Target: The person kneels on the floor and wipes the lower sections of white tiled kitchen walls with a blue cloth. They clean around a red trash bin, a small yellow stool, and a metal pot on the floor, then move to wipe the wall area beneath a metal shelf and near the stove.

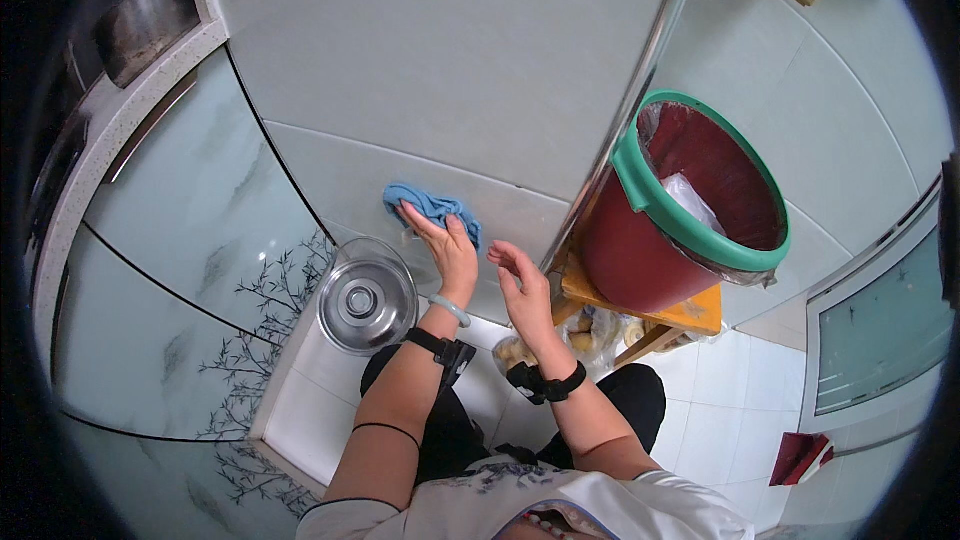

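Observation:
A folded blue cloth [431,208] lies pressed flat against the grey wall tile [480,187] under my left hand [448,247], whose fingers are spread over it. To its right my right hand [525,292] hovers in front of the tile, fingers slightly curled and apart, touching nothing. Below and left of the cloth is a round metal pot lid [361,301] with a knob, by the foot of the wall; what lies under it is hidden.
At right, a red bucket [645,262] with a green rim stands on a wooden stool [694,311]. Bagged items [592,330] lie beneath. Cabinet doors [180,300] and a counter edge [127,109] line the left. A dustpan [801,457] is at lower right.

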Tool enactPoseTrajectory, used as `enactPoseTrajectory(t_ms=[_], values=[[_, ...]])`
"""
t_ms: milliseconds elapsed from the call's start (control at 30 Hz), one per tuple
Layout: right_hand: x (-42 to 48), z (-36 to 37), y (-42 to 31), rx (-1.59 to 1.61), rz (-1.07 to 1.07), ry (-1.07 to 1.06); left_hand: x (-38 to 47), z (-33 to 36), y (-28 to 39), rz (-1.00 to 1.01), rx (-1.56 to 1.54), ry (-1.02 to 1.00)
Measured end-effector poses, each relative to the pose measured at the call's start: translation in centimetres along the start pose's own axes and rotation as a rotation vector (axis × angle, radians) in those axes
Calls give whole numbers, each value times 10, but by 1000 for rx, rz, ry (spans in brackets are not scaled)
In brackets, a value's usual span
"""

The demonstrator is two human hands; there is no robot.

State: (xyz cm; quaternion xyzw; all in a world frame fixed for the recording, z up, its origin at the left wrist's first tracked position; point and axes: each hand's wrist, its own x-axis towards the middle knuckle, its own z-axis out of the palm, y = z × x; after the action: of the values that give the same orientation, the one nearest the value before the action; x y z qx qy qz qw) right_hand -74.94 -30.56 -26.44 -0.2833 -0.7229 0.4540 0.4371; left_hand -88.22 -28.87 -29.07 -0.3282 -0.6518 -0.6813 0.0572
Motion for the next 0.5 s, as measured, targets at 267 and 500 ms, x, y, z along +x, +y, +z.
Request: enactPoseTrajectory(t_ms=[267,500], values=[[-8,-26,2,59,19,70,22,17,105,289,-4,-24],[-13,-41,-15,52,-17,179,13,26,107,551,156,-80]])
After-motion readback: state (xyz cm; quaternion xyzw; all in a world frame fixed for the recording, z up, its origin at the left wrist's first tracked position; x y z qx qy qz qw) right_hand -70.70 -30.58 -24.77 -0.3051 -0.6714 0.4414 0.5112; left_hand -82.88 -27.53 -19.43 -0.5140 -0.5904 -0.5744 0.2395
